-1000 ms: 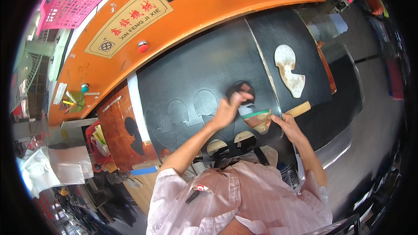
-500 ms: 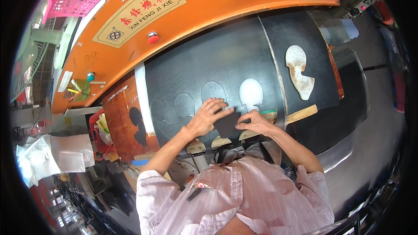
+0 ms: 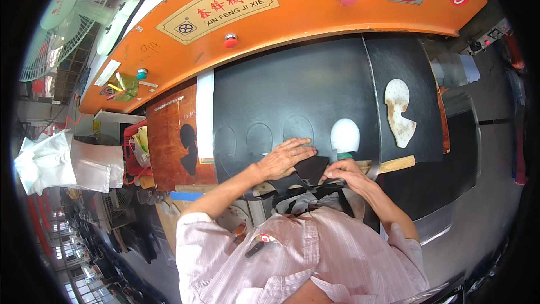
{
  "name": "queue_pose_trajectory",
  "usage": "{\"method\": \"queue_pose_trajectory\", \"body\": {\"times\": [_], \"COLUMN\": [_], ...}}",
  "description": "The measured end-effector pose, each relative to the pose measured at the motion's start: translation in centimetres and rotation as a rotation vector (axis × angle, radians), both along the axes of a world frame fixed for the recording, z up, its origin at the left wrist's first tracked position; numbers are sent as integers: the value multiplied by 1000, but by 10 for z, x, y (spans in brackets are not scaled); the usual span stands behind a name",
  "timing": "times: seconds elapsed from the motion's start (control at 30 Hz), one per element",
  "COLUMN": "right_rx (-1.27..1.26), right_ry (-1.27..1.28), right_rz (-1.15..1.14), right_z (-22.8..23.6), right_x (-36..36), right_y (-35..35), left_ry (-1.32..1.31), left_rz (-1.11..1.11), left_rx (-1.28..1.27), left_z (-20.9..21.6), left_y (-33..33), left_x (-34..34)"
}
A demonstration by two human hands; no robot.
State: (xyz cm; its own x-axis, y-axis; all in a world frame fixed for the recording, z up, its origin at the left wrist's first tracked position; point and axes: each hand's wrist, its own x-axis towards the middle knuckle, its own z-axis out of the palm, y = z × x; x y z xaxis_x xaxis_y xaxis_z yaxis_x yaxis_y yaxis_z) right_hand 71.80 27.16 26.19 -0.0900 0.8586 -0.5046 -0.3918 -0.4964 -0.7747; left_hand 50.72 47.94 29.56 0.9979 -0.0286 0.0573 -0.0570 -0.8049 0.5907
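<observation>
A black flat cut piece (image 3: 311, 169) is between my hands at the near edge of a large black sheet (image 3: 292, 84). My left hand (image 3: 287, 157) lies across its upper left side, fingers stretched out; the thumb is hard to make out. On the right, my right hand (image 3: 346, 173) pinches the piece's edge between thumb and fingers. Just beyond that hand is a white rounded shape (image 3: 345, 135) in the sheet, with a small green-edged item (image 3: 344, 156) below it. Several rounded outlines (image 3: 260, 137) run leftward along the sheet.
An orange machine beam (image 3: 315, 14) with red buttons spans the far side. To the right are a spotted white shape (image 3: 399, 115) and a wooden strip (image 3: 397, 163). A red-brown board (image 3: 169, 160) bearing a black shape (image 3: 188, 149) lies left, near a red basket (image 3: 135, 152).
The view has shifted, so the sheet and machine sit further right and lower. My left fingers have drawn closer together. The right hand still pinches the piece, now nearer the sheet's edge.
</observation>
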Motion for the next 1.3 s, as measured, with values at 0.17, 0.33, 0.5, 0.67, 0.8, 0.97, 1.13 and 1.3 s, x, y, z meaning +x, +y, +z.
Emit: {"method": "queue_pose_trajectory", "body": {"times": [0.17, 0.33, 0.5, 0.67, 0.8, 0.97, 1.13, 1.3], "right_rx": [74, 229, 48, -6, 24, 1, -84, 291], "right_ry": [-884, -1010, -379, -321, 88, -52, -603, -1046], "right_rz": [-216, -310, 114, 155, -106, -169, -381, -289], "right_z": [38, 57, 9, -23, -22, -8, 35, 58], "right_x": [-19, -78, -98, -94, -98, -103, -123, -154], "right_y": [-19, 6, 62, 71, 63, 58, 39, 54], "left_ry": [-222, -512, -375, -26, -78, -125, -34, -299], "left_rz": [802, 965, 578, 46, 23, 5, 398, 724], "left_rx": [-902, -998, -55, -88, -58, -37, -703, -1073], "left_z": [22, 63, 47, -4, -21, -23, -3, 47], "left_y": [15, 101, 84, 38, 33, 46, 74, 141], "left_x": [9, -22, -65, -86, -89, -80, -78, -80]}}
